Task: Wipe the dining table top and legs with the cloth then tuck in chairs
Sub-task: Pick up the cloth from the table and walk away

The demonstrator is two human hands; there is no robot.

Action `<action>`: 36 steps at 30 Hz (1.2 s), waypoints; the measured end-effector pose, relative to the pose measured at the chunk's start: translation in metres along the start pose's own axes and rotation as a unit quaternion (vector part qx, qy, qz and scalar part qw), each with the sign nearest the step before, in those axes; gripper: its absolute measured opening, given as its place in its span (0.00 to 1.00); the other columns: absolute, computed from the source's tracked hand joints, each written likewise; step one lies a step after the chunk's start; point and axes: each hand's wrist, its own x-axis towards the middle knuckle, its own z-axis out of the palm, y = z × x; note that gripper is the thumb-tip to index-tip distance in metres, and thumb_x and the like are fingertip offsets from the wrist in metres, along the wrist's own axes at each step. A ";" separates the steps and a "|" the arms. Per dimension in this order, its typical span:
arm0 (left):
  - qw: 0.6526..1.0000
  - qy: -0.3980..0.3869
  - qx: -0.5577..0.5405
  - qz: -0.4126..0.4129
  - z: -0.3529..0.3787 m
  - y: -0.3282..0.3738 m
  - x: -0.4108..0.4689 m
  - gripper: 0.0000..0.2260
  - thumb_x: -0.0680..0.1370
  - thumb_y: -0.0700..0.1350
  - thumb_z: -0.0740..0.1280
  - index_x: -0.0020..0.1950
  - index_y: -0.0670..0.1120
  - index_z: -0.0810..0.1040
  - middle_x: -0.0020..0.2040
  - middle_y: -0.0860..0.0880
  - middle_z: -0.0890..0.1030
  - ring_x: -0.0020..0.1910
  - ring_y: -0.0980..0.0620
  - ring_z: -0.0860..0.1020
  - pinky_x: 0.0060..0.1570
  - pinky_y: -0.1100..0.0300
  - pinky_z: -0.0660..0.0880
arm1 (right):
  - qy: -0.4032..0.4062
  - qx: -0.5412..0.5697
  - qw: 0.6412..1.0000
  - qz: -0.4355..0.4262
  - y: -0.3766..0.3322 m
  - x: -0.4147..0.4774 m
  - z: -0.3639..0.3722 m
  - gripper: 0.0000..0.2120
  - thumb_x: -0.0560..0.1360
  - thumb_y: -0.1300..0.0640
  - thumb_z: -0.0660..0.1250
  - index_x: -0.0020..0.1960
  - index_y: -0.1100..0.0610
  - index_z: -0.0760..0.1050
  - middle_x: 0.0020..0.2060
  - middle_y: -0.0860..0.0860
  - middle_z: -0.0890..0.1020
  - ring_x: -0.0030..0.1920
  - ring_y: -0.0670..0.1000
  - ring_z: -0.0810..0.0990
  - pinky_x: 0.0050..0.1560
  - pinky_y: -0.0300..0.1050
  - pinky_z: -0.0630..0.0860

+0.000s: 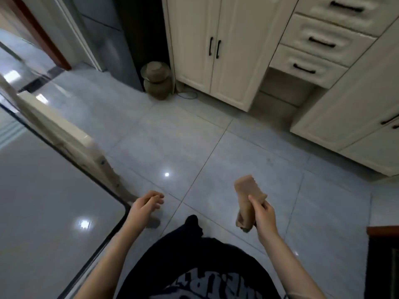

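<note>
The dining table (pixel 43 201) fills the lower left, a glossy grey top with a dark rim and a rounded corner. A pale wooden chair (pixel 64 128) stands tucked along its far edge. My left hand (pixel 148 203) hovers just past the table's corner with its fingers loosely curled, holding nothing. My right hand (pixel 262 214) grips a folded tan cloth (pixel 248 193) over the floor, well to the right of the table. The table's legs are hidden under the top.
Cream cabinets (pixel 216 50) and drawers (pixel 319 39) line the back and right. A brown ceramic jar (pixel 156 80) stands beside a dark fridge (pixel 121 39). Grey tiled floor (pixel 216 137) lies between. A dark wooden piece (pixel 383 255) is at the right edge.
</note>
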 end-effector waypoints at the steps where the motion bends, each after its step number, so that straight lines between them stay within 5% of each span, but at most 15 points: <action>1: 1.000 -0.012 -0.001 0.001 0.001 0.014 0.021 0.12 0.70 0.49 0.60 0.44 0.45 0.80 0.40 0.44 0.81 0.41 0.46 0.77 0.45 0.56 0.73 | 0.013 0.005 1.000 -0.004 -0.012 0.009 0.002 0.12 0.76 0.55 0.69 0.50 0.64 0.79 0.44 0.62 0.84 0.44 0.61 0.83 0.47 0.57 0.79; 4: 0.999 -0.046 0.015 0.019 0.011 0.058 0.076 0.13 0.69 0.53 0.62 0.45 0.47 0.80 0.40 0.47 0.82 0.40 0.50 0.77 0.42 0.58 0.73 | 0.052 0.018 0.998 -0.009 -0.040 0.040 0.003 0.11 0.75 0.54 0.70 0.49 0.62 0.80 0.47 0.63 0.84 0.46 0.61 0.83 0.50 0.58 0.78; 7: 0.995 -0.077 0.028 0.052 0.034 0.100 0.125 0.17 0.66 0.57 0.62 0.44 0.47 0.80 0.39 0.48 0.82 0.38 0.55 0.78 0.40 0.67 0.74 | 0.071 0.026 0.997 0.004 -0.058 0.072 -0.005 0.20 0.70 0.46 0.72 0.47 0.63 0.80 0.44 0.67 0.83 0.43 0.63 0.82 0.43 0.58 0.77; 11: 0.991 -0.109 0.051 0.067 0.079 0.141 0.192 0.12 0.72 0.49 0.61 0.45 0.44 0.80 0.41 0.45 0.82 0.37 0.58 0.78 0.38 0.71 0.73 | 0.102 0.050 0.993 0.018 -0.084 0.118 -0.017 0.32 0.61 0.38 0.72 0.51 0.64 0.80 0.44 0.65 0.83 0.44 0.64 0.82 0.43 0.56 0.76; 17: 0.990 -0.113 0.063 0.055 0.150 0.195 0.285 0.12 0.71 0.49 0.60 0.45 0.47 0.81 0.41 0.46 0.83 0.39 0.53 0.79 0.41 0.64 0.73 | 0.117 0.080 0.990 0.007 -0.163 0.216 -0.025 0.13 0.76 0.55 0.69 0.54 0.64 0.79 0.48 0.61 0.83 0.49 0.60 0.82 0.49 0.53 0.76; 20: 0.989 -0.109 0.086 0.052 0.174 0.227 0.322 0.12 0.71 0.50 0.60 0.46 0.49 0.81 0.43 0.48 0.83 0.42 0.52 0.80 0.44 0.62 0.74 | 0.101 0.063 0.993 -0.008 -0.214 0.266 -0.026 0.11 0.76 0.55 0.69 0.53 0.62 0.79 0.48 0.59 0.83 0.49 0.59 0.82 0.53 0.57 0.78; 22: 0.989 -0.103 0.090 0.056 0.186 0.246 0.344 0.12 0.72 0.51 0.60 0.46 0.51 0.81 0.44 0.49 0.83 0.44 0.51 0.80 0.45 0.59 0.74 | 0.086 0.046 0.995 -0.018 -0.250 0.299 -0.025 0.12 0.76 0.54 0.69 0.50 0.64 0.79 0.43 0.60 0.84 0.45 0.61 0.82 0.47 0.57 0.78; 32: 0.994 -0.067 0.070 0.044 0.199 0.305 0.452 0.19 0.68 0.59 0.59 0.48 0.48 0.80 0.45 0.45 0.82 0.44 0.48 0.79 0.46 0.56 0.73 | 0.009 -0.002 0.999 -0.031 -0.367 0.419 0.033 0.09 0.77 0.55 0.68 0.51 0.60 0.79 0.44 0.54 0.84 0.45 0.51 0.82 0.41 0.42 0.75; 36: 0.994 -0.065 0.084 0.027 0.194 0.329 0.514 0.15 0.72 0.52 0.58 0.48 0.46 0.80 0.46 0.44 0.82 0.46 0.45 0.79 0.45 0.58 0.73 | 0.017 0.019 1.000 -0.016 -0.396 0.459 0.069 0.04 0.77 0.56 0.68 0.47 0.57 0.78 0.43 0.53 0.84 0.45 0.52 0.82 0.44 0.45 0.77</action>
